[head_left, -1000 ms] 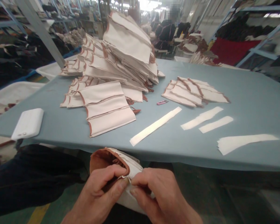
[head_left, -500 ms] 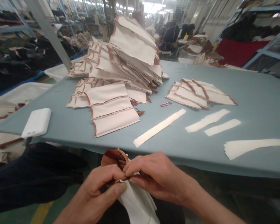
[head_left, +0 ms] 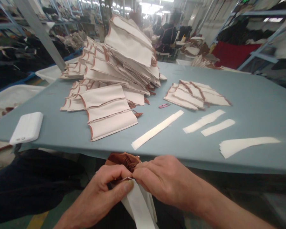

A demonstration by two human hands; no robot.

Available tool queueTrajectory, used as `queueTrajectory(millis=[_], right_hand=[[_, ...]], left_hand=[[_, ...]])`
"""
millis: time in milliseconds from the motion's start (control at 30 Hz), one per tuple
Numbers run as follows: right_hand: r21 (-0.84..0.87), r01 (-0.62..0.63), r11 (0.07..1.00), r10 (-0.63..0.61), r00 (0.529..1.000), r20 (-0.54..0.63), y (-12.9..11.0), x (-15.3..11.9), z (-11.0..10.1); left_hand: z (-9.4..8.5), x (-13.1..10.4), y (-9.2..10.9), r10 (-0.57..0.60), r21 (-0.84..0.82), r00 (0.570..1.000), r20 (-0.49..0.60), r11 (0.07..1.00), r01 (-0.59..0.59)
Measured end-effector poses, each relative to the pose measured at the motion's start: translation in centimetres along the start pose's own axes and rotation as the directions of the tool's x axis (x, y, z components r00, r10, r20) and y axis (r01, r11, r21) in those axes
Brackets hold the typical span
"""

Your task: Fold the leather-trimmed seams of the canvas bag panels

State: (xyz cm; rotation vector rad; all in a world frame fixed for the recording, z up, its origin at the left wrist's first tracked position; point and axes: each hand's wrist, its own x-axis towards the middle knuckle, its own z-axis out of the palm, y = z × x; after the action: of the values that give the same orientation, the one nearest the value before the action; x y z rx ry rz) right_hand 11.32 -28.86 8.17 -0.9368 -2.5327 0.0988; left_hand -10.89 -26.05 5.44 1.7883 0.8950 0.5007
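My left hand (head_left: 106, 189) pinches the upper edge of a cream fabric piece (head_left: 153, 208) between thumb and forefinger, below the table's near edge. Against it my right hand (head_left: 165, 178) is closed, its fingertips meeting the left hand's at the same edge. Its thumb is hidden behind the fingers. A pale strip (head_left: 140, 205) hangs from the pinched edge over the cream cloth. Gathered brown fabric (head_left: 124, 159) bunches up behind the fingers and seems to belong to the same piece. Exactly where the right fingertips grip is covered.
On the blue-green table (head_left: 164, 152) lie loose pale strips (head_left: 158, 129), pink-handled thread snips (head_left: 164, 105) and a white power bank (head_left: 27, 127). A tall heap of brown-edged cream panels (head_left: 131, 41) stands at the back left, with a smaller group (head_left: 195, 93) to the right. A person (head_left: 168, 36) sits far behind.
My right hand has turned so its thumb no longer shows and its fingers are more curled. The pale strip now hangs straighter. The whole view has shifted slightly, with the table's things further left.
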Motion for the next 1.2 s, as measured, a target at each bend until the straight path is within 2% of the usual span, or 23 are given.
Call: queueTrajectory(millis=[67,167,267,333,400,467,567,633,700,867,1000,1100,1200], right_hand=[[-0.077,0.004,0.997,-0.004,1.0,-0.008,-0.2,0.0,0.1],[-0.126,-0.004,0.992,-0.007,0.996,-0.093,-0.2,0.0,0.8],[-0.045,-0.063,0.997,0.053,0.978,-0.201,0.2,-0.2,1.5],[0.077,-0.117,0.99,0.131,0.967,-0.217,0.5,-0.3,1.6],[0.211,-0.186,0.96,0.221,0.963,-0.155,0.7,-0.3,1.3],[0.344,-0.298,0.89,0.329,0.944,-0.034,0.8,0.0,0.8],[0.49,-0.465,0.737,0.448,0.879,0.16,0.8,0.6,0.0],[0.538,-0.516,0.666,0.48,0.849,0.221,0.7,0.8,-0.1],[0.547,-0.535,0.643,0.494,0.836,0.237,0.5,0.9,0.0],[0.517,-0.514,0.684,0.5,0.847,0.181,-0.1,0.7,0.0],[0.554,-0.553,0.623,0.516,0.822,0.241,-0.5,0.5,-0.4],[0.514,-0.572,0.639,0.535,0.811,0.237,-0.7,0.6,-0.4],[0.473,-0.565,0.676,0.526,0.82,0.228,-0.8,0.6,0.0]], left_hand=[[0.2,0.2,0.0,-0.033,0.015,0.999,0.008,0.999,0.033],[0.6,0.4,0.3,-0.091,0.028,0.996,0.018,0.995,0.091],[0.9,0.5,0.7,-0.108,0.055,0.994,-0.008,0.993,0.108],[1.1,0.4,0.9,-0.093,0.057,0.996,-0.002,0.994,0.093],[1.2,0.3,0.8,-0.078,0.038,0.997,0.022,0.996,0.077],[1.5,0.1,0.6,-0.078,0.002,0.997,0.029,0.997,0.078],[1.8,0.0,0.3,-0.106,-0.071,0.994,-0.025,0.992,0.104],[2.0,0.2,0.2,-0.127,-0.108,0.989,-0.072,0.987,0.119],[2.1,0.4,0.2,-0.126,-0.12,0.987,-0.101,0.986,0.114],[1.9,1.0,0.7,-0.021,-0.036,0.994,-0.105,0.999,0.017],[1.8,0.9,1.2,0.001,0.01,0.993,-0.122,1.0,0.0],[1.5,0.7,1.5,-0.027,0.066,0.996,-0.082,0.997,0.032],[0.7,0.6,1.5,-0.05,0.144,0.999,-0.003,0.988,0.05]])
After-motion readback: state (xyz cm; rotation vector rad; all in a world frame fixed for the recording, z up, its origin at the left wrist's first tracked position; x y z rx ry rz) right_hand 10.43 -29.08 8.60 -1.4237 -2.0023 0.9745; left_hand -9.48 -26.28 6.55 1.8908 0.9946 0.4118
